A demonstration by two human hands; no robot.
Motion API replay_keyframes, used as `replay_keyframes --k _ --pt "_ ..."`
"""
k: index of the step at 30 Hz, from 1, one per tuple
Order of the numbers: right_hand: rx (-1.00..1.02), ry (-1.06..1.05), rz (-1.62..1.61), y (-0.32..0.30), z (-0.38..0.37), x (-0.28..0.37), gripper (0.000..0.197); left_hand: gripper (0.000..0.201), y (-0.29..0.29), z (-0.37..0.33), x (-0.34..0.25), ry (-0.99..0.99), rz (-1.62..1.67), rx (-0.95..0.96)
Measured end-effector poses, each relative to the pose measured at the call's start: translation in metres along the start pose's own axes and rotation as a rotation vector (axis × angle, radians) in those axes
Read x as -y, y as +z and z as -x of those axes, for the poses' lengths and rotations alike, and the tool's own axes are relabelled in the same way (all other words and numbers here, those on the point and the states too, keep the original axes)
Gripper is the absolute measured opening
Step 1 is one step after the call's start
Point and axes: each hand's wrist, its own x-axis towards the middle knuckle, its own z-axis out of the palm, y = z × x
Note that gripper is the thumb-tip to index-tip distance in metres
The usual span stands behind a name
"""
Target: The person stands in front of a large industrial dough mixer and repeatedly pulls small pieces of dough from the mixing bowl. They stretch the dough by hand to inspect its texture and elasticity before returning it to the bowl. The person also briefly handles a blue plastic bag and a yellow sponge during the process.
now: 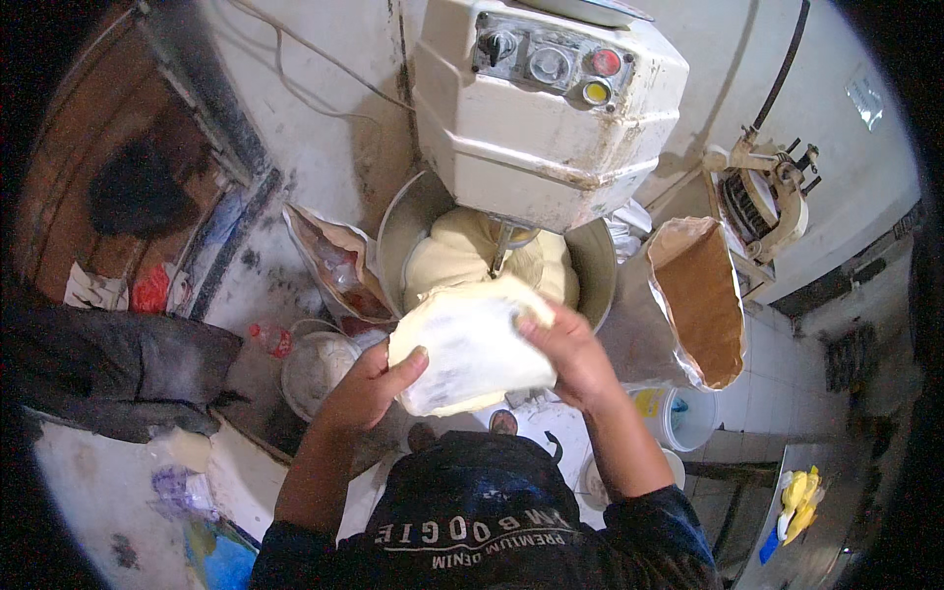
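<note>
My left hand (pixel 370 385) and my right hand (pixel 567 352) grip a flat white sheet (pixel 477 344) by its two sides, thumbs on top. Its face has greyish smudges, and soft pale yellow stuff shows along its edges; I cannot tell exactly what it is. It is held above the near side of a large metal mixer bowl (pixel 395 236). A thick mass of pale yellow dough (pixel 457 251) fills much of that bowl, with the metal mixing hook (pixel 503 246) reaching into it. The sheet hides the front of the bowl.
The white mixer head (pixel 551 108) with knobs and buttons overhangs the bowl. An open paper sack (pixel 693 295) stands to the right, another sack (pixel 339 261) to the left. A bucket (pixel 320 374) stands near my left arm, a white tub (pixel 688 418) beyond my right arm.
</note>
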Motion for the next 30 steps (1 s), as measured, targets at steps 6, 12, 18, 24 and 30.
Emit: replay_keyframes --k 6,12,18,24,30 --pt "0.040 0.002 0.084 0.001 0.005 -0.003 0.041 0.033 0.000 0.001 -0.002 0.077 -0.091 -0.014" --pt "-0.046 -0.175 0.215 -0.005 0.004 0.005 0.040 0.035 0.010 0.008 -0.017 0.150 -0.353 -0.042" --pt "-0.053 -0.523 0.808 0.001 0.009 0.018 0.041 0.034 0.009 0.005 -0.014 0.463 -0.651 -0.245" --pt "0.129 -0.518 0.690 0.012 0.018 0.029 0.041 0.052 0.012 -0.001 -0.014 0.677 -0.276 -0.201" --pt "0.146 -0.332 0.346 0.027 0.023 0.030 0.045 0.067 0.012 0.003 -0.003 0.427 0.213 -0.010"
